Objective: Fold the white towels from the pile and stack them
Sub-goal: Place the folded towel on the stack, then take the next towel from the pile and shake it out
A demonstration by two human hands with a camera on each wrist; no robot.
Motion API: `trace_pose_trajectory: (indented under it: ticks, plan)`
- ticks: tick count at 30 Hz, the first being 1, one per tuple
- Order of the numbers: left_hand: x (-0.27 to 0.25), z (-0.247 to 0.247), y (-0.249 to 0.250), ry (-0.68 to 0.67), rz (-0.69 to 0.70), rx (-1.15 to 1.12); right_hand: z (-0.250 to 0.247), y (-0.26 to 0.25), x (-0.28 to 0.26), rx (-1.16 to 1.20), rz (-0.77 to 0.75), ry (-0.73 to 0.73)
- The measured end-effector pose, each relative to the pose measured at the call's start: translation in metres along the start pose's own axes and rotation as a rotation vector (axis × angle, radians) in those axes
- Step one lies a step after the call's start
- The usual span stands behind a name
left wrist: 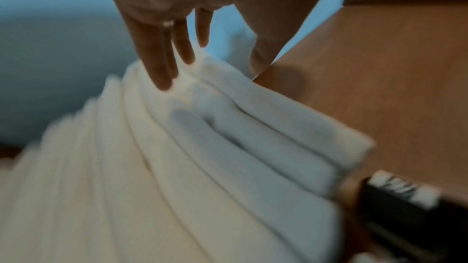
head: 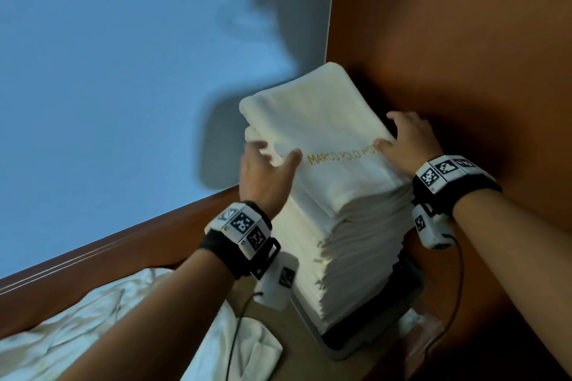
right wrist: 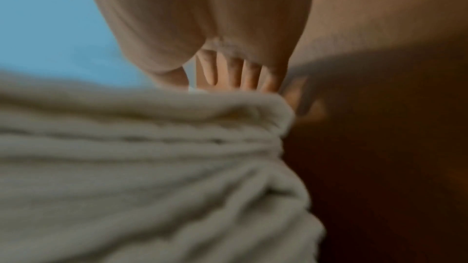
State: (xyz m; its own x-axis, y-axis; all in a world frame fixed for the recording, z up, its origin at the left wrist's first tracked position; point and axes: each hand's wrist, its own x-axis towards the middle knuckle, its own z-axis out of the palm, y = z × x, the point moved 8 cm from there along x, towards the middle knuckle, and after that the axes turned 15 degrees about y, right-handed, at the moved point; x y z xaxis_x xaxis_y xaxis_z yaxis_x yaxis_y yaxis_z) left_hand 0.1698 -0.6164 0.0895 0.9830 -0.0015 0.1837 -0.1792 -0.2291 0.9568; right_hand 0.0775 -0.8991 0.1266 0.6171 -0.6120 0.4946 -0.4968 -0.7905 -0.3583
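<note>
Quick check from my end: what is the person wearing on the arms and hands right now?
Bare forearms, no sleeves or gloves. Each wrist carries a black strap with white blocks printed with black-and-white square markers: left band, right band. A white camera box with its own marker hangs under each wrist, left, right, and a thin black cable trails from each.

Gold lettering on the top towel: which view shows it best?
Head view. The gold lettering lies across the top towel, partly readable between the left hand and right hand, whose thumbs cover its ends. The left wrist and right wrist views show only blurred towel edges, no lettering.
</note>
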Motion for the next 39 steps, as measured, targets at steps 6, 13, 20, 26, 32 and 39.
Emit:
trace_pose_trajectory:
  ticks: [6, 13, 20, 26, 32, 39]
  plan:
    - [0.053, 0.026, 0.059, -0.154, 0.759, 0.616, 0.003, -0.063, -0.038, -0.049, -0.209, -0.133]
    - [0.115, 0.056, 0.008, -0.389, 0.746, 1.042, 0.057, -0.06, -0.05, -0.053, -0.106, -0.396]
    - [0.122, 0.082, -0.032, -0.378, 0.651, 0.924, 0.095, -0.043, -0.045, -0.048, -0.096, -0.459]
    - [0.12, 0.093, -0.03, -0.393, 0.634, 0.931, 0.095, -0.033, -0.041, -0.051, -0.083, -0.469]
    - [0.114, 0.066, -0.006, -0.429, 0.614, 0.878, 0.076, -0.039, -0.042, -0.072, -0.088, -0.458]
    - [0.084, -0.02, 0.002, -0.355, 0.617, 0.762, 0.009, -0.06, -0.048, -0.03, -0.063, -0.265]
